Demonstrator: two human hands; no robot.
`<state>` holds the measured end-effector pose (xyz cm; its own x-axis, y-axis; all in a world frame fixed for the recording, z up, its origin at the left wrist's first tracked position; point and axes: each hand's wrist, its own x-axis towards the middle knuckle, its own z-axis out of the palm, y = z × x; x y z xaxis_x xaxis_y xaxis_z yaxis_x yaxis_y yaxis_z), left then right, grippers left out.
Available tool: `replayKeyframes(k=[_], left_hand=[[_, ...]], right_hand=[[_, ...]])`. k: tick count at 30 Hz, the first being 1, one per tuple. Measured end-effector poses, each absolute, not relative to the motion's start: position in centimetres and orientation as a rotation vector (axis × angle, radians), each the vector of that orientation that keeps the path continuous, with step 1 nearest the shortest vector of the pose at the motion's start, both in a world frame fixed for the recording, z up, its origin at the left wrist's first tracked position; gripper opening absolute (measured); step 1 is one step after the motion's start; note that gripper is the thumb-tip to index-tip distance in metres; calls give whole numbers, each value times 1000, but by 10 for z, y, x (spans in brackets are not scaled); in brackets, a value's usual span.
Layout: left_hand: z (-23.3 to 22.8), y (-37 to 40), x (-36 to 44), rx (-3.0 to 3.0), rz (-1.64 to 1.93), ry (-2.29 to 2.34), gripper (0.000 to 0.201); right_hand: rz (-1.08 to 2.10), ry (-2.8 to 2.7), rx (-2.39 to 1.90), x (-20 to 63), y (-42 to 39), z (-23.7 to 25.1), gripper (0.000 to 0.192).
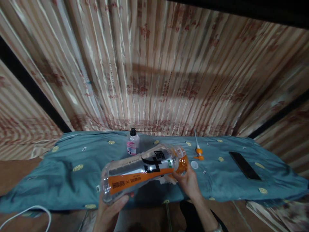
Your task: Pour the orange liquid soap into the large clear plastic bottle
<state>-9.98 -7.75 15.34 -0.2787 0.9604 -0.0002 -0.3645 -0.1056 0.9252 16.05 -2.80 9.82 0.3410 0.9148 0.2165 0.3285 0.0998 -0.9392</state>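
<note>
Bottle (145,172) on its side in both my hands, over the near edge of the blue cloth (60,167).

My left hand (108,212) cups its base from below, fingers (124,200) curled around it; my right hand (189,183) grips the neck end, keeping it nearly level. The clear bottle holds a little orange liquid, pooled at the neck. Its mouth looks open; a white cap (194,165) lies just beside. Farther back stand a small black-capped bottle (132,144), an orange-collared tube (198,149) and a phone (245,166).
</note>
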Motion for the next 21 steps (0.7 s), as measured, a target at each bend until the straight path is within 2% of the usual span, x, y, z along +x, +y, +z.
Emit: replayKeyframes(k=[3,8,16,21], left_hand=[[156,-78,-99,811,1591,1062,53],[153,-78,-101,809,1609,1048,44],[150,-78,-99,769,1625,1039,46],[152,-77,-100,775,1612,1031,48]], right_hand=[[622,-1198,-1470,161,-28,98,51],[583,-1194,-1526,161,-27,99,61],[582,-1216,-1504,161,-27,97,61],[594,-1217,-1516,162,-27,98,67]])
